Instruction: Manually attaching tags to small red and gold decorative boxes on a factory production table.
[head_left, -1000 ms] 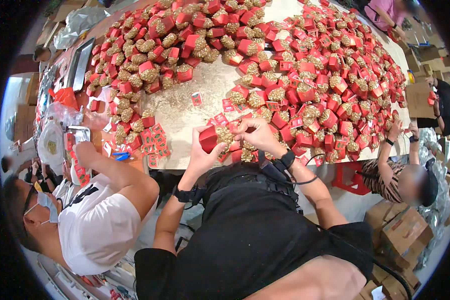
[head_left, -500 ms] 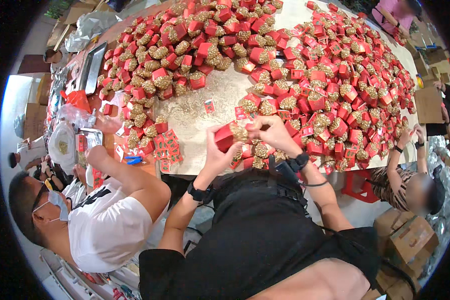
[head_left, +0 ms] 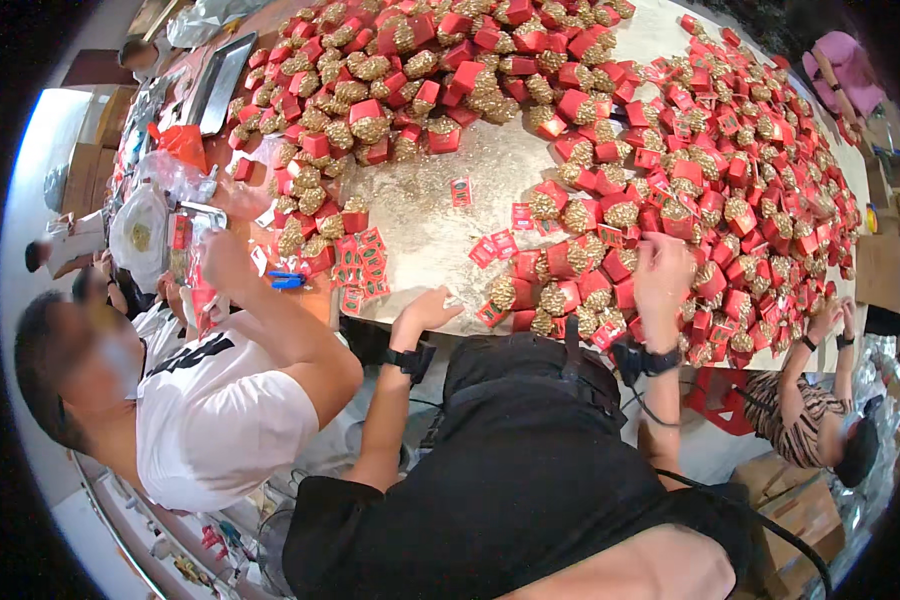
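**Small red boxes with gold tops at the near table edge**

The red boxes [head_left: 560, 262] under the hands sit just right of centre frame, in a cluster along the near edge of the pale table [head_left: 440, 190]. Each is a small red carton with a gold, crinkled tuft on top. I judge them light and easily crushed; the card walls look thin and the gold tops soft and snag-prone. Best hold, in my view: pinch the two red side walls low down, clear of the tuft.

My right hand [head_left: 662, 272] is right of centre, fingers curled down into the cluster. It touches the boxes, but I cannot tell whether it grips one. My left hand [head_left: 425, 310] lies at the table edge, centre frame, fingers loosely spread and flat, holding nothing. Flat red tags [head_left: 362, 262] lie just left of it, a few more loose near the boxes.

Further out: more boxes heaped across the upper frame and right side. A person in a white shirt [head_left: 220, 410] works at lower left, one hand raised beside a clear bag [head_left: 142, 232]. Another person's hands [head_left: 832, 318] reach in at right. Cardboard cartons [head_left: 785, 505] stand at lower right.
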Demonstrator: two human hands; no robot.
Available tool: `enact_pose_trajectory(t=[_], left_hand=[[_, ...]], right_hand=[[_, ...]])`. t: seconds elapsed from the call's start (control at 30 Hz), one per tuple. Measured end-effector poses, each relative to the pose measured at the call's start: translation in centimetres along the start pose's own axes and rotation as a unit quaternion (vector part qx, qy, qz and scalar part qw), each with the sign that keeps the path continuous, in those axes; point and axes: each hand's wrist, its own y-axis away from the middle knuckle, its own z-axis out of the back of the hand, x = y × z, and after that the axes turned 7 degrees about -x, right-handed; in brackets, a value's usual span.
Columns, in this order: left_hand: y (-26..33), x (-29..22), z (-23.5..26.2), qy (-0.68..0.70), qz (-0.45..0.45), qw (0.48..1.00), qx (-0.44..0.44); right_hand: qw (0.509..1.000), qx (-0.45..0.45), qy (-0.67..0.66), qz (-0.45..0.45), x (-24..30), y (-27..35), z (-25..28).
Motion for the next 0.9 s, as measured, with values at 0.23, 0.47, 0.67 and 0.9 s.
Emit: enact_pose_trajectory(t=[0.23, 0.47, 0.67, 0.9], left_hand=[[-3.3, -2.4, 1.7, 0.252, -0.121, 0.951, -0.132], [-9.0, -2.8, 6.3, 0.274, -0.086, 0.903, -0.32], [-14.1, -1.7, 12.0, 0.194, -0.023, 0.828, -0.525], [-17.1, -2.2, 19.7, 0.024, 0.134, 0.7, -0.701]], right_hand=[[0.904, 0.303, -0.189, 0.237, 7.0, 1.6, -19.5], [0.921, 0.152, -0.137, 0.331, 11.2, 1.4, -27.6], [0.889, 0.322, -0.318, 0.075, 7.8, 2.6, -25.0], [0.573, 0.397, -0.557, -0.451, 0.3, 5.0, -11.7]])
